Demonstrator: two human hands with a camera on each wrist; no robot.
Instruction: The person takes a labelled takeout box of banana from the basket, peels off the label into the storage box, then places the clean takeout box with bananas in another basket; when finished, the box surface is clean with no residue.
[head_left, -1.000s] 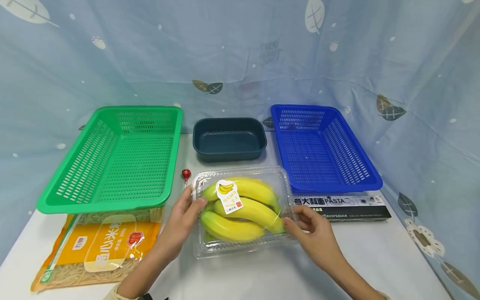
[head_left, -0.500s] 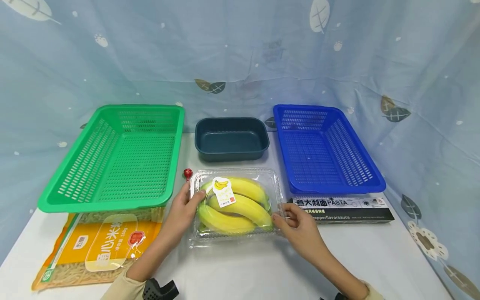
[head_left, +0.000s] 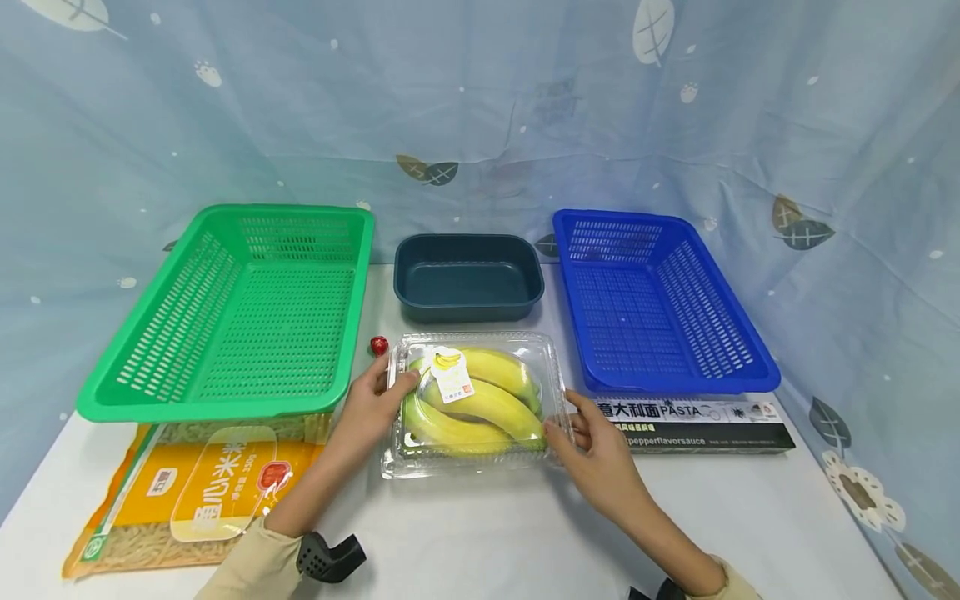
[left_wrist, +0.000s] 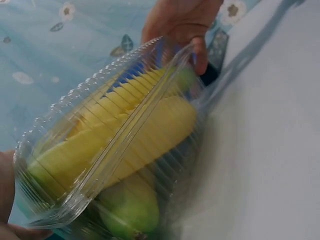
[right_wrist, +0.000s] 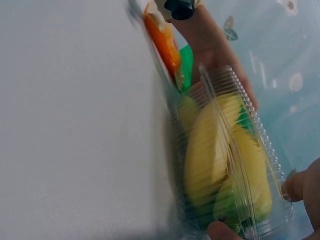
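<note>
A clear plastic clamshell box (head_left: pixel 557 375) with several yellow-green bananas (head_left: pixel 487 404) inside lies between my hands. A white label (head_left: pixel 453 379) with a banana picture is on its lid. My left hand (head_left: pixel 366 421) grips the box's left side, thumb over the rim. On the opposite side my right hand (head_left: pixel 600 458) grips the edge between thumb and fingers. In the left wrist view the ribbed wall of the box (left_wrist: pixel 125 130) is low by the white table; whether it touches cannot be told. Just beyond my left fingers lies a red lollipop (head_left: pixel 378 345), its stick hidden.
A green basket (head_left: pixel 360 308) stands at the back left, a blue basket (head_left: pixel 678 387) at the back right. Between them sits a dark teal tray (head_left: pixel 468 312). An orange noodle bag (head_left: pixel 217 483) lies front left, partly under the green basket's rim. A pasta box (head_left: pixel 705 437) lies right.
The banana box has moved away from the table's front edge and looks smaller, as if lowered. Both hands have moved with it and keep their grip. The camera view has shifted slightly.
</note>
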